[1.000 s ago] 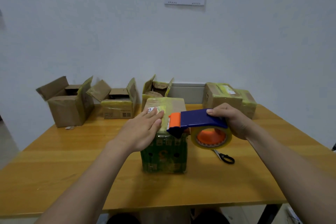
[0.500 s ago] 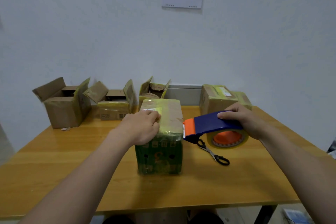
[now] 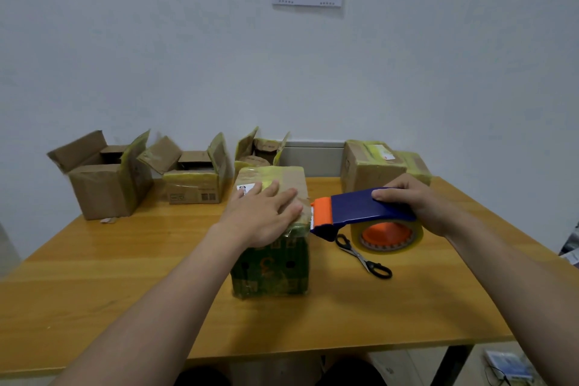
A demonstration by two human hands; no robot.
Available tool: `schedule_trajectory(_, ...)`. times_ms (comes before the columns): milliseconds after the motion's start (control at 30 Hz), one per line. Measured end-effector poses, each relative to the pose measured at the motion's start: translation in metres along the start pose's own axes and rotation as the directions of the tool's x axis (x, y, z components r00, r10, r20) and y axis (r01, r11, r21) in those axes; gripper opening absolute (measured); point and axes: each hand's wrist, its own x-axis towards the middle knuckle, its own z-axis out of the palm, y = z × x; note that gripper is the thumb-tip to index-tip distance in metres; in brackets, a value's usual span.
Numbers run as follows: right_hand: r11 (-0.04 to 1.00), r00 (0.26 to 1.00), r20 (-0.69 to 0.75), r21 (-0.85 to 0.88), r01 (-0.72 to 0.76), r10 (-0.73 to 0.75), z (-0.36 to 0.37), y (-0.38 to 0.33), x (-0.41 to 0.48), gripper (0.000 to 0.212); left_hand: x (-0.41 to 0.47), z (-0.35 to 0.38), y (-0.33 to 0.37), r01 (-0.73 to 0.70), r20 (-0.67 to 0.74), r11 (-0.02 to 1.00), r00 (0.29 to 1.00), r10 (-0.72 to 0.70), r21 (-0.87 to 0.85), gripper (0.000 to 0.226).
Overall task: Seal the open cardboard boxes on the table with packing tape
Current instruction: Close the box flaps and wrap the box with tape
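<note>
A green box [image 3: 271, 273] is set near the front middle of the wooden table [image 3: 125, 276], its top flaps closed and covered with yellowish tape, so nothing of its contents can be seen; a white label [image 3: 246, 189] is stuck at the top's far left corner. The left hand [image 3: 263, 216] is laid flat on that top, fingers straight and spread, palm down. The tape dispenser [image 3: 354, 208] (blue body, orange head) is gripped from above by the right hand [image 3: 413, 204], fingers curled over the body, and its head is held just beside the box's upper right edge, close to the left fingertips. A roll of tape [image 3: 387, 233] is carried under the body on an orange hub. Black-handled scissors [image 3: 363, 257] are laid on the table to the right of the box, their blades pointing under the dispenser's head. Along the wall three cartons are lined up with flaps raised: in the leftmost open box [image 3: 100, 188] only inner cardboard flaps can be made out, in the second open box [image 3: 194, 185] a pale layer is glimpsed below an inner flap, and in the third open box [image 3: 260, 150] something brown and rounded is seen. At the far right a sealed box [image 3: 372, 166] is stood, taped shut.
</note>
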Motion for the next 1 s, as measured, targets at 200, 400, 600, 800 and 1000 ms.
schedule_trajectory(200, 0.997, 0.999, -0.032, -0.072, 0.003, -0.005, -0.020, -0.003, -0.013, 0.092, 0.000, -0.001, 0.002, -0.013, 0.002, 1.000, 1.000, 0.013, 0.007, 0.068)
schedule_trajectory(400, 0.990, 0.999, -0.039, -0.143, -0.019, 0.013, -0.011, -0.019, -0.015, 0.045, -0.001, -0.002, 0.006, 0.004, 0.004, 1.000, 1.000, -0.004, 0.028, 0.074)
schedule_trajectory(600, 0.954, 0.998, -0.022, -0.295, -0.061, 0.057, 0.006, -0.035, 0.000, 0.049, 0.000, -0.001, 0.008, 0.011, 0.008, 0.999, 1.000, -0.011, 0.044, 0.075)
schedule_trajectory(800, 0.899, 0.990, -0.115, -0.422, -0.120, 0.078, 0.015, -0.055, 0.008, 0.046, 0.003, 0.001, 0.008, 0.001, 0.003, 0.997, 1.000, -0.001, 0.071, 0.075)
schedule_trajectory(1000, 0.814, 0.986, -0.159, -0.567, -0.128, 0.044, 0.022, -0.077, 0.012, 0.042, 0.003, -0.001, 0.009, 0.012, 0.012, 0.997, 1.000, -0.013, 0.082, 0.075)
